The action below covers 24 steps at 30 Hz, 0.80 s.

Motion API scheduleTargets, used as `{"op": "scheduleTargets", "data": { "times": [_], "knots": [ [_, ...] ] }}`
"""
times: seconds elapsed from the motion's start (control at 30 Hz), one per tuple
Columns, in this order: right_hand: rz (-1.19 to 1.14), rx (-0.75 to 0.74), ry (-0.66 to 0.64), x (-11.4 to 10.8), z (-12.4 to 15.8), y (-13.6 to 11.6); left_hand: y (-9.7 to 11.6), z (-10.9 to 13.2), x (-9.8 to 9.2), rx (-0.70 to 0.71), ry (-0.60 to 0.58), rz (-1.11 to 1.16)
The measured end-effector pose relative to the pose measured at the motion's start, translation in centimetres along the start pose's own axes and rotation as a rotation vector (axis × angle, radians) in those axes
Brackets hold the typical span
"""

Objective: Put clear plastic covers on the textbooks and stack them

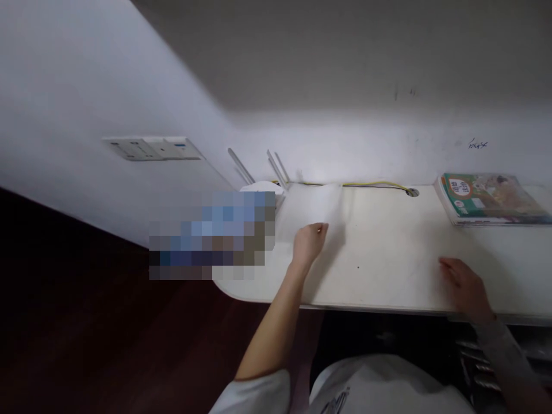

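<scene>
My left hand (309, 246) is closed at the lower edge of a thin white sheet (313, 201), which looks like paper. The sheet rises from the fist toward the wall and casts a shadow on the white desk (379, 276). Over the desk's front right part is my right hand (468, 287), blurred by motion. Its fingers point left, look loosely apart, and show nothing held. Behind the sheet, a white router (263, 187) with several upright antennas is partly hidden.
A stack of books (495, 198) lies at the desk's back right. A yellow cable (375, 183) runs along the wall into a round desk hole (413, 192). Left of the desk is a pixelated area. A socket panel (153, 148) is on the left wall.
</scene>
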State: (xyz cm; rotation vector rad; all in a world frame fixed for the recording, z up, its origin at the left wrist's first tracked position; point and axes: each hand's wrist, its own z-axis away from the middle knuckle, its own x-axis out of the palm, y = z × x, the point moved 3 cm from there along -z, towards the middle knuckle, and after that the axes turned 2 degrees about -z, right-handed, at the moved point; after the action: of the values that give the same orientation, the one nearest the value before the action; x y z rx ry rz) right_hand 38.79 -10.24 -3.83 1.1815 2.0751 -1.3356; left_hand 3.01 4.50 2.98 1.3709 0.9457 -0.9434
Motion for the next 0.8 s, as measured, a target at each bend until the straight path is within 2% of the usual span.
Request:
{"op": "scheduleTargets", "data": {
  "times": [0.07, 0.1, 0.17, 0.23, 0.3, 0.37, 0.4, 0.47, 0.57, 0.67, 0.73, 0.8],
  "knots": [
    [-0.031, -0.113, -0.004, 2.4, 0.1, -4.0, 2.9, 1.8, 0.5, 0.082, -0.009, 0.198],
    [-0.047, -0.136, 0.0, 3.6, 0.2, -5.9, 4.6, 3.0, 0.9, 0.14, -0.008, 0.428],
    [-0.103, -0.116, 0.003, 5.4, 0.4, -9.1, 7.7, 6.3, 1.5, 0.204, 0.011, 0.561],
    [-0.175, -0.066, 0.06, 6.0, 0.3, -10.8, 10.1, 10.0, 1.2, 0.308, 0.095, 0.786],
    [-0.194, -0.04, 0.151, 5.0, -0.2, -10.8, 11.0, 13.1, 0.4, 0.383, 0.099, 0.94],
    [-0.124, -0.068, 0.243, 2.9, -0.9, -9.6, 9.8, 14.6, -0.5, 0.314, 0.153, 1.082],
    [-0.055, -0.091, 0.298, 1.4, -1.2, -8.8, 8.7, 14.7, -0.8, 0.235, 0.194, 1.14],
    [0.088, -0.124, 0.31, -1.3, -1.5, -7.4, 5.6, 13.7, -0.7, 0.057, 0.249, 1.197],
    [0.31, -0.137, 0.138, -3.5, -0.8, -6.0, 1.2, 10.7, 1.2, -0.094, 0.179, 1.079],
    [0.419, -0.222, -0.075, -2.6, 0.9, -5.4, -1.5, 8.4, 3.7, -0.1, 0.086, 0.702],
    [0.456, -0.287, -0.174, -0.8, 1.9, -4.8, -2.0, 7.9, 4.8, -0.06, 0.038, 0.436],
    [0.465, -0.323, -0.22, 0.8, 2.5, -3.8, -1.9, 7.9, 5.0, -0.019, 0.012, 0.242]
  ]
}}
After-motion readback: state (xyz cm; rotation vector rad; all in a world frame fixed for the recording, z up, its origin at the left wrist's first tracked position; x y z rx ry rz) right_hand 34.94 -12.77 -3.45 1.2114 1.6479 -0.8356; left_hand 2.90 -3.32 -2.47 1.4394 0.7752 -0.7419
